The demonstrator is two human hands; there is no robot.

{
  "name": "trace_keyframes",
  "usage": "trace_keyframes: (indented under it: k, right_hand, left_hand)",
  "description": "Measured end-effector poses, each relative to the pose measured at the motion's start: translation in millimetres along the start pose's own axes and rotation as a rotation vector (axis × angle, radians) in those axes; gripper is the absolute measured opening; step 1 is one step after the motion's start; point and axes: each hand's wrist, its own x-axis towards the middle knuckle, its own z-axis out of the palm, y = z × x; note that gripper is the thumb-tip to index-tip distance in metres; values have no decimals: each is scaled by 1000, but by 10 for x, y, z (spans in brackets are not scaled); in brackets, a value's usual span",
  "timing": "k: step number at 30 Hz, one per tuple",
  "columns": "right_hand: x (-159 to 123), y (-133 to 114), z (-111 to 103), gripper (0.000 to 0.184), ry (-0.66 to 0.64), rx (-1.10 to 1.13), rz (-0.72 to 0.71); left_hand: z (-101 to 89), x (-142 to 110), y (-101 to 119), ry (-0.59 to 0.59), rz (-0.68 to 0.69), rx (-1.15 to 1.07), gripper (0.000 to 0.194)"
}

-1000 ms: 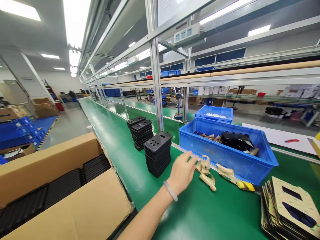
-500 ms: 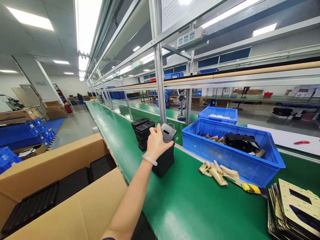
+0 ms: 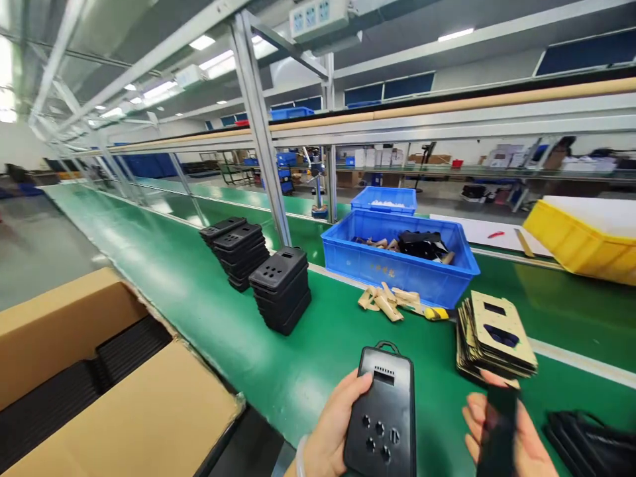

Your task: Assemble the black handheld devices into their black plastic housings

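Observation:
My left hand [image 3: 330,424], wearing a pale bracelet, is closed around a black plastic housing [image 3: 385,404]. The housing has a loop at its top, a rectangular slot and several round holes. At the lower right, my right hand [image 3: 529,437] grips a dark flat piece [image 3: 498,424], slightly blurred; its exact kind cannot be made out. Just beyond that hand lies a stack of beige-backed cut-out sheets [image 3: 501,324]. Further left, a stack of black housings [image 3: 281,291] stands on the green bench, with more stacks [image 3: 238,248] behind it.
A blue bin [image 3: 397,262] holds scraps and black pieces. Peeled beige strips [image 3: 385,301] and a yellow-handled cutter [image 3: 436,313] lie before it. An open cardboard box [image 3: 163,397] of black parts is at left. Black items [image 3: 591,444] lie lower right; a yellow bin [image 3: 586,242] stands behind.
My left hand has brought the housing from the stack toward me. My right hand has come into view with a dark flat piece. The view has turned right.

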Motion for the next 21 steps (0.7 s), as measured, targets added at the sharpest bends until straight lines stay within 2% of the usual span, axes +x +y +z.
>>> trace_keyframes:
  k: [3, 7, 14, 21]
  right_hand:
    - [-101, -67, 170, 52, 37, 42, 92]
    - [-161, -55, 293, 48, -108, -26, 124]
    - [-139, 42, 395, 43, -251, -123, 97]
    - [-110, 42, 403, 45, -234, -135, 120]
  left_hand:
    - [13, -58, -109, -20, -117, -76, 30]
    - [88, -145, -123, -106, -73, -3, 40]
    - [144, -177, -155, -111, -101, -1, 47]
    - [97, -163, -175, -22, -89, 42, 57]
